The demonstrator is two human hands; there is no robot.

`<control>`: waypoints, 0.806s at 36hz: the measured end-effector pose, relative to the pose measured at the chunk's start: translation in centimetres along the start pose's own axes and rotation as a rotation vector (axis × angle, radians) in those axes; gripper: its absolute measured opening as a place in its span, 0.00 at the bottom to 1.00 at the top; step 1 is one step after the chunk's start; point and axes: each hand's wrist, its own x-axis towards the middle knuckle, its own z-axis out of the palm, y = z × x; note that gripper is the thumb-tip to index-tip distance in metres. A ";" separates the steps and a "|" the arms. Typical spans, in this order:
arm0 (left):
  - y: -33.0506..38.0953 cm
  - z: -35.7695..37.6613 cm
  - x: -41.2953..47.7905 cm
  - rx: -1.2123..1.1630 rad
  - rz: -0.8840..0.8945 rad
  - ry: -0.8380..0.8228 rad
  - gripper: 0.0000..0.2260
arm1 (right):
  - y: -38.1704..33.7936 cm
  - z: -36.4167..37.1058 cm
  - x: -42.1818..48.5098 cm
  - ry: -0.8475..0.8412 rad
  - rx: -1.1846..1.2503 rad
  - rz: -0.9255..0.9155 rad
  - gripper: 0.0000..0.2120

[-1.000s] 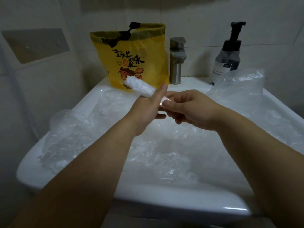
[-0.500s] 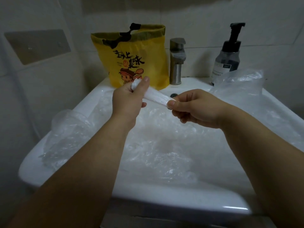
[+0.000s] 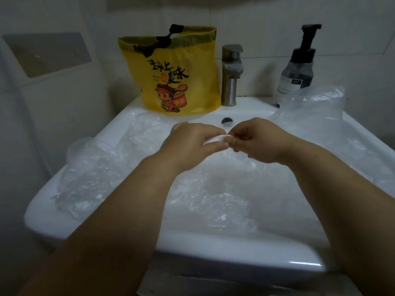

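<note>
Just in front of the tap (image 3: pixel 232 75), pinching one twisted plastic strip (image 3: pixel 215 139) with both hands: left hand (image 3: pixel 192 142) at one end, right hand (image 3: pixel 258 138) at the other.

Both bare forearms reach forward and converge, left hand (image 3: pixel 190 139) back up, right hand (image 3: pixel 256 138) knuckles up with fingers curled, the two hands nearly touching at the middle, each pinching one end of a twisted plastic strip (image 3: pixel 215 139), wrists roughly level

Rolled plastic (image 3: pixel 215 139) mostly out of sight within left grip (image 3: pixel 192 139) and right grip (image 3: pixel 256 140)
</note>
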 end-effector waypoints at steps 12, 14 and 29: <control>-0.9 -1.8 -0.5 -0.297 -0.242 -0.041 0.10 | 0.9 -0.9 -0.3 -0.082 0.154 0.052 0.11; -1.0 -2.0 -0.7 -0.389 -0.286 -0.004 0.10 | 1.1 -1.2 -0.5 -0.078 0.184 0.057 0.13; 0.4 -3.8 -0.2 -0.655 -0.382 0.335 0.06 | -1.1 -3.3 -0.3 -0.032 0.255 0.074 0.14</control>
